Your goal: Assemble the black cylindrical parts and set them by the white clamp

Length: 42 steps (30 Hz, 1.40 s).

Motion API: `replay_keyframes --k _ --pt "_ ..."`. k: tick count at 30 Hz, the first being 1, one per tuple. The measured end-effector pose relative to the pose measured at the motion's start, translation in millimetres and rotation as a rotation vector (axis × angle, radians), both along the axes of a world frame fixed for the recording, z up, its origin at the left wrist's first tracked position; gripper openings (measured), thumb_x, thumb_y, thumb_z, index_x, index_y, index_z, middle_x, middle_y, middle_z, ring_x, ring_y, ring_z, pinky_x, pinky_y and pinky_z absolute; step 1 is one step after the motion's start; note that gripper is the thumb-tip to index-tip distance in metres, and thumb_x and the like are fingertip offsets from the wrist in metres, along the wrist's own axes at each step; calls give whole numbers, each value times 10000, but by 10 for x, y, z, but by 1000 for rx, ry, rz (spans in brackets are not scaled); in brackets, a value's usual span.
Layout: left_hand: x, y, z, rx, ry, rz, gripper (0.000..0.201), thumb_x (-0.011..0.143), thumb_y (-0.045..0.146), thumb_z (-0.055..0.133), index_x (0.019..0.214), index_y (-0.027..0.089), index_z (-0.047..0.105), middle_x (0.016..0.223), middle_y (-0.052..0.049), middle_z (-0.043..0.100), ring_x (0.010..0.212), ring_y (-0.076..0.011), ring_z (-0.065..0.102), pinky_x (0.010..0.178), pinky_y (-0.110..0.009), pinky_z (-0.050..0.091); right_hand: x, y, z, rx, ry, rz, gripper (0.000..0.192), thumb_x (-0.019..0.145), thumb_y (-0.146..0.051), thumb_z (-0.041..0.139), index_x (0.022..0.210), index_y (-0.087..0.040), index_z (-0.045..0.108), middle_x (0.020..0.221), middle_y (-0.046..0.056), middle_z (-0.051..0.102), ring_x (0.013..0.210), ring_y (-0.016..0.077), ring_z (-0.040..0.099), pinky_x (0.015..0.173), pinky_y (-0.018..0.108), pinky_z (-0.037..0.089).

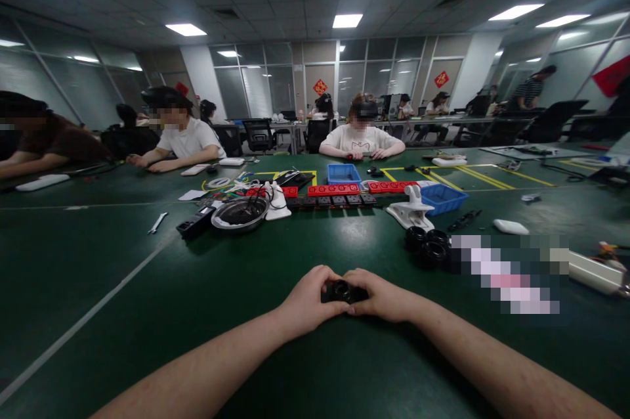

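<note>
Between my two hands is a small black part with a round ring opening [342,289], just above or on the green table [246,347]. My left hand [315,297] curls around its left side, thumb along the near edge. From the right, my right hand [378,295] grips the other side, and the two thumbs almost meet in front. Fingers cover much of the part, so its full shape is hidden. To the right, several black round rings [427,247] sit together near a white clip-on stand [412,212].
Beyond my hands are a metal bowl [239,225] with dark contents, a black box-like device [195,222], a wrench [157,222], red socket strips [333,190] and blue trays [443,199], [343,174]. A pale metallic cylinder [593,272] lies at right. Several people sit across the table.
</note>
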<state>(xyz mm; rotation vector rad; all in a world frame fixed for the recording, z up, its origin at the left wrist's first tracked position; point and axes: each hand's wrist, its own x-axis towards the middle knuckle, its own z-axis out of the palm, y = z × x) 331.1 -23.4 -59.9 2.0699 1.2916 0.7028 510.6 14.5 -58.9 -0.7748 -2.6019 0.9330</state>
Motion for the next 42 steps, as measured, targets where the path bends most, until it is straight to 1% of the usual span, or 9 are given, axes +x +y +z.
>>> replay_keyframes --k 10,16,21,24,27,31,35,38,42 --pt "15 -32 29 -5 -3 9 308 632 372 641 839 178 519 830 -6 468 733 -148 443 618 -230 354 -14 6 -13 1 -20 -28 186 665 -238 625 812 -149 554 776 -5 501 759 147 455 681 248 356" --pt "29 -48 41 -17 10 31 301 613 349 656 820 180 515 808 6 462 707 -140 429 588 -222 335 -43 -32 -24 -5 -69 -185 252 563 -253 693 699 -146 510 708 -24 462 678 128 438 575 211 326" --pt "71 -79 0 1 10 127 260 616 278 649 804 181 498 819 6 469 731 -148 445 605 -233 342 -134 -102 -130 144 -128 -342 298 550 -333 674 658 -164 454 672 -18 469 627 126 418 520 210 279" --pt "99 -77 -38 22 28 197 247 618 258 643 798 183 491 827 0 474 766 -161 455 635 -250 348 -205 -165 -165 272 -183 -471 246 596 -331 620 657 -169 444 677 -1 494 628 136 431 531 231 272" --pt "111 -62 -60 34 35 219 242 621 261 642 793 182 491 820 -3 476 768 -168 459 635 -256 351 -247 -219 -156 351 -255 -521 238 628 -363 590 675 -168 463 702 26 526 669 168 459 567 265 285" --pt "84 -32 -49 50 15 170 252 612 247 648 802 181 496 823 -2 476 760 -165 456 630 -249 354 -232 -233 -135 379 -227 -487 335 631 -468 579 751 -165 498 785 52 536 742 202 469 635 305 313" --pt "22 3 0 25 -8 50 261 620 264 644 821 179 502 815 6 468 727 -147 443 623 -235 358 -142 -156 -108 238 -62 -277 475 577 -434 655 946 -179 497 891 39 525 816 199 465 700 305 344" --pt "-13 21 21 -1 -6 -2 275 629 308 638 835 178 510 818 5 459 713 -142 435 609 -229 356 -56 -70 -68 98 -25 -131 390 621 -346 651 945 -173 519 882 25 528 822 186 470 713 292 359" --pt "-24 32 4 6 -15 -24 282 634 328 634 839 175 513 814 6 451 703 -136 425 604 -224 352 -5 3 -31 15 0 -37 258 668 -250 621 896 -150 551 848 16 522 800 166 474 707 268 370"
